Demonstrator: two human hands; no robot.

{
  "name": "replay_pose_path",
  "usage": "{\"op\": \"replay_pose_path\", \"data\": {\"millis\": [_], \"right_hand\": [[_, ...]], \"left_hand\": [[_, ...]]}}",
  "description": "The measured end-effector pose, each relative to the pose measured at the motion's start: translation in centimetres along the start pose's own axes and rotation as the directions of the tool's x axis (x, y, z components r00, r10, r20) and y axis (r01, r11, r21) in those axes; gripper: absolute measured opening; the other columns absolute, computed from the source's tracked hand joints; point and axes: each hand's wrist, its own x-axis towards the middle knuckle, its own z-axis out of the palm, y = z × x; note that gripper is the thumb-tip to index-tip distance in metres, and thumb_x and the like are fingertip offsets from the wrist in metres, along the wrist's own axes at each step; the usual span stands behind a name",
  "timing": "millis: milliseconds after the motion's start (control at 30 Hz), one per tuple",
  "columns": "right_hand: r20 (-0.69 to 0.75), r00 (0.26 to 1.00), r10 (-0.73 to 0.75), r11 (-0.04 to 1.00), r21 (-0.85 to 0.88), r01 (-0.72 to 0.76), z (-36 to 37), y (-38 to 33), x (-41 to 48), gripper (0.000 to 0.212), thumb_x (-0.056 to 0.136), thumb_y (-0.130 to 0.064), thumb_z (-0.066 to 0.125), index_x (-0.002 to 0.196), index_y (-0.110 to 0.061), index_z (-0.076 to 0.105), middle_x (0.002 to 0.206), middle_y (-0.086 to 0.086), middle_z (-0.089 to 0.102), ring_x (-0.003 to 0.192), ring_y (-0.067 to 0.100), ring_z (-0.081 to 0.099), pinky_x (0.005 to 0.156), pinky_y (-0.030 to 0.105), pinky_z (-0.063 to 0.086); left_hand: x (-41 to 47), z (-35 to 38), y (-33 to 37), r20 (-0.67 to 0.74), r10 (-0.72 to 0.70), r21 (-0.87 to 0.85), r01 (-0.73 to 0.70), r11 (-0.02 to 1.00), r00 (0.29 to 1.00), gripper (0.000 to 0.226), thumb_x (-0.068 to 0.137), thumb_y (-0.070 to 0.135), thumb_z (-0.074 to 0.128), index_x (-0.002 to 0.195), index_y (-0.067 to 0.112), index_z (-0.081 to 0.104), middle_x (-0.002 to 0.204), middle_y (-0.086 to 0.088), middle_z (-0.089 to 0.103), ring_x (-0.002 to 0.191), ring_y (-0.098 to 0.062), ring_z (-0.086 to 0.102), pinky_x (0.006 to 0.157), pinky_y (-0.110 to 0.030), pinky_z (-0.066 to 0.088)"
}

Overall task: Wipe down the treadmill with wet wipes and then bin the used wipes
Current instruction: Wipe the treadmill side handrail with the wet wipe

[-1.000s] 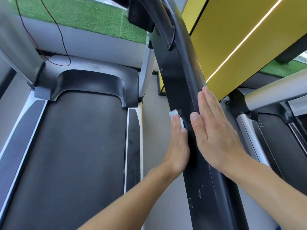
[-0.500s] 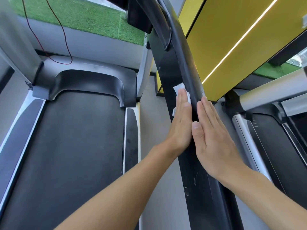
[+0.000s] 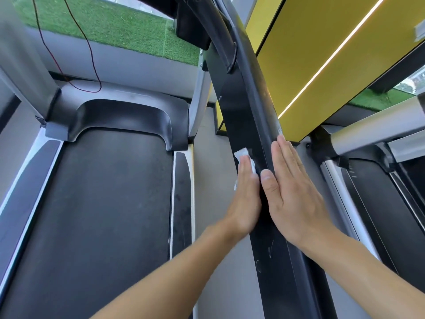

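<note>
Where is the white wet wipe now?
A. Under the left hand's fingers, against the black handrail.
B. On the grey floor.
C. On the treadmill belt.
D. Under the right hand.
A: the wet wipe peeks out from under the flat fingers of the left hand, pressed on the black handrail; the right hand shows none.

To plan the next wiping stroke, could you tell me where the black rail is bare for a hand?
Bare: the black rail above the wipe and below both wrists; grey floor beside the treadmill deck. Crowded: mid-rail, under left hand and right hand.
</note>
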Motion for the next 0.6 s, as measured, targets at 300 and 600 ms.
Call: {"op": "replay_pose_path", "data": {"millis": [300,600], "right_hand": [[-0.001,1.0,-0.009,1.0,-0.017,0.009,0.0,-0.1,0.0,0.075,0.092,-0.061,0.002,0.157,-0.027,-0.003,0.163,-0.019,-0.013,0.143,-0.011,-0.018,0.113,0.011,-0.007],[0.028,1.0,-0.004,0.997,-0.078,0.006,-0.3,-0.5,-0.3,0.076,0.091,-0.057,-0.006,0.157,-0.021,-0.007,0.163,-0.012,-0.017,0.145,-0.004,-0.021,0.122,0.024,-0.005]], "left_hand": [[-0.7,-0.2,-0.4,-0.008,-0.071,0.026,0.071,0.997,0.997,0.088,0.081,0.088,0.006,0.154,0.042,-0.01,0.162,0.024,-0.012,0.145,0.011,-0.011,0.124,-0.035,0.0],[-3.0,1.4,0.9,-0.02,0.141,0.047,-0.14,0.989,0.99,0.062,0.104,0.056,0.011,0.156,0.031,-0.014,0.162,0.021,-0.018,0.147,0.005,-0.016,0.124,-0.044,0.0]]}}
